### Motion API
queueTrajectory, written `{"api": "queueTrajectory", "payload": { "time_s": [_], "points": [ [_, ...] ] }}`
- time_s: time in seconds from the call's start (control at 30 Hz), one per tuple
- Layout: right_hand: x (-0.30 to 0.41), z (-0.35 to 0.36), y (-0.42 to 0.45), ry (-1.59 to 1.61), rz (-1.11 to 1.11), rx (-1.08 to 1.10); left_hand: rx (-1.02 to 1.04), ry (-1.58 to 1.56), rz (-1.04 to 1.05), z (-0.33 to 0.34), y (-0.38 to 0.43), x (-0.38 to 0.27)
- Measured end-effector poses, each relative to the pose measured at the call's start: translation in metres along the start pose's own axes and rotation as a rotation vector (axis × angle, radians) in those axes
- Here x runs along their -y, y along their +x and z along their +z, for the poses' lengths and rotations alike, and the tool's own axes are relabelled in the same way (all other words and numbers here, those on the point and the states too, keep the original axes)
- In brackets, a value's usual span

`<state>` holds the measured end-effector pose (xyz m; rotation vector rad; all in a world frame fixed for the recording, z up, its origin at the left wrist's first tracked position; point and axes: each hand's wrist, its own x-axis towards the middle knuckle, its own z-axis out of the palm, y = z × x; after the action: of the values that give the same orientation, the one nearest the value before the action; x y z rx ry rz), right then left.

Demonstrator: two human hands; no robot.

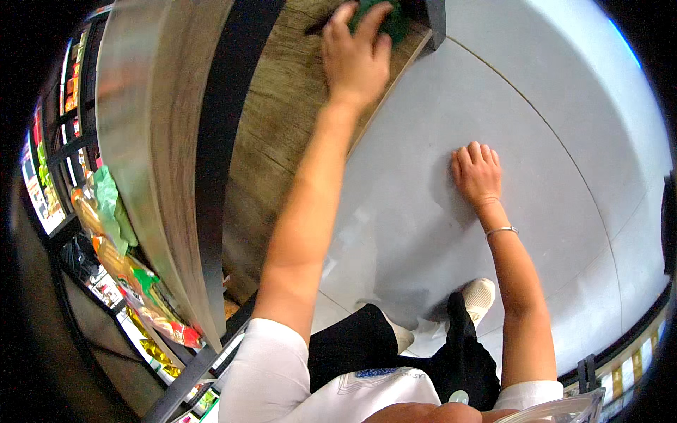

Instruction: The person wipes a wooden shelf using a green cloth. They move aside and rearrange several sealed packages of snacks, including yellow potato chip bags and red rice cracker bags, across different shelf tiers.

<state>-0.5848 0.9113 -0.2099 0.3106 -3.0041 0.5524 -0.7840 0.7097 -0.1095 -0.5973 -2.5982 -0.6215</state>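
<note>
At the top of the head view, my left hand (357,63) reaches over a wood-grain shelf board (280,100). Its fingers are spread against a dark green object (389,24), blurred and partly hidden behind them; whether they grip it cannot be told. A thin dark piece (320,26) lies beside the fingers on the board. My right hand (478,172), with a silver bracelet (501,230) at the wrist, hangs over the grey tiled floor with its fingers curled. No object shows in it, though its palm is hidden.
A wooden shelf with a black edge (211,158) rises at the left. Past it are packaged goods in clear plastic bags (132,275), a crumpled green bag (110,206) and more stocked shelves (45,180). My shoes (477,299) stand on the grey floor (529,185). Another shelf edge (629,338) is at lower right.
</note>
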Motion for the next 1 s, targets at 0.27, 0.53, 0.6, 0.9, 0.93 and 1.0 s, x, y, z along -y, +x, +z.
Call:
{"api": "queueTrajectory", "payload": {
  "time_s": [0.27,0.53,0.6,0.9,0.93,1.0],
  "points": [
    [0.025,-0.009,-0.007,0.342,0.280,0.047,0.280,0.142,-0.094,-0.090,-0.163,-0.063],
    [0.131,-0.095,-0.039,1.990,0.578,0.824,0.567,-0.660,-0.695,-0.198,-0.196,-0.163],
    [0.129,-0.122,-0.019,1.904,0.445,0.674,0.592,-0.273,-0.230,-0.246,-0.156,-0.164],
    [0.070,-0.199,0.190,-0.077,-0.569,-0.710,0.364,0.630,0.132,-0.379,-0.115,-0.106],
    [0.050,-0.195,0.203,-0.349,-0.618,-0.639,0.367,0.605,0.128,-0.379,-0.115,-0.105],
    [0.019,-0.188,0.214,-0.529,-0.746,-0.615,0.365,0.555,0.118,-0.376,-0.114,-0.106]
  ]
}}
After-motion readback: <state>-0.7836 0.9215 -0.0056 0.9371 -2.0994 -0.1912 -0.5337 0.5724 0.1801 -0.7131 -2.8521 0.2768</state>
